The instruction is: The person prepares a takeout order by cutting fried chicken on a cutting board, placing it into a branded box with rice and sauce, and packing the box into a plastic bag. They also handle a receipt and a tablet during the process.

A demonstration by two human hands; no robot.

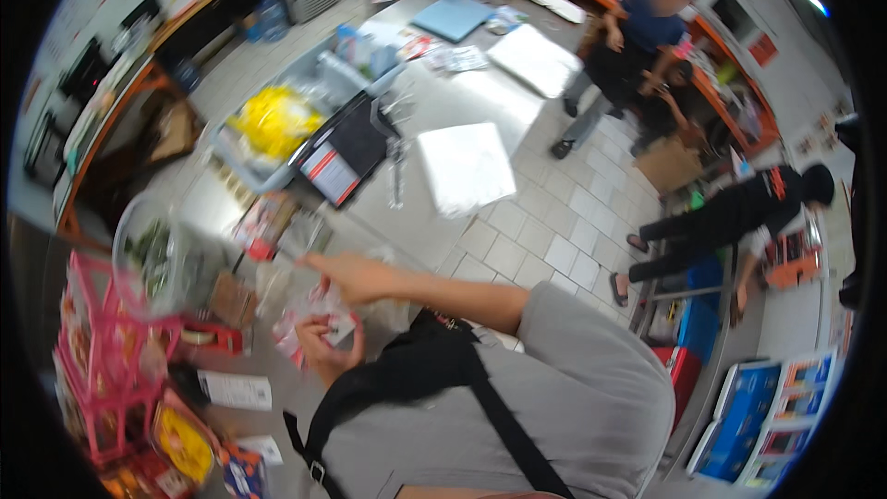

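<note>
My left hand grips a clear and pink plastic bag low over the steel table. A white label shows on the bag, between my thumb and fingers. Just above it is my right hand, its index finger stretched out to the left and the other fingers blurred. Whether those fingers pinch the bag's top is unclear. Crumpled clear plastic lies beyond the bag. A brown box and a red tape dispenser are to the left of my hands.
A pink plastic basket and a clear tub of greens stand at left. Printed slips and packaged food lie nearer. Farther off are a grey-blue crate, black box and white bag stack. People work at right.
</note>
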